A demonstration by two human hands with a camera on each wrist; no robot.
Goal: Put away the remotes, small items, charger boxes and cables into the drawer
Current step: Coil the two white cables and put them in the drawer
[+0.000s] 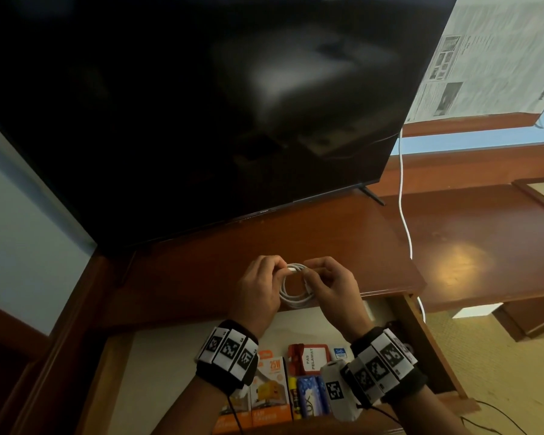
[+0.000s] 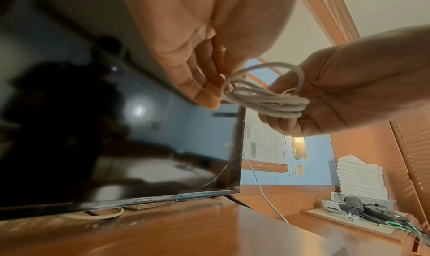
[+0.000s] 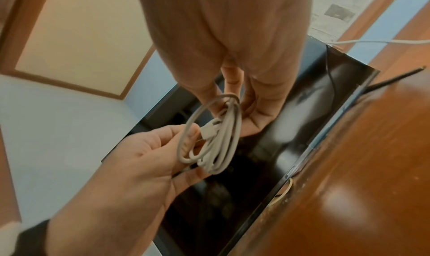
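Both hands are up over the wooden counter, right in front of the dark television, and between them hangs a coiled white cable. The left hand pinches one side of the coil, its grip narrow, fingers and thumb closed on the strands. The right hand takes the other side, fingers curled round the loops. From the right wrist view, the white plug lies against the bundle by the left thumb. The coil is in the air, above the counter's front edge and just beyond the open drawer. Down in that drawer: orange charger boxes, a blue packet, a red card holder. A second white cable trails down past the television's right side.
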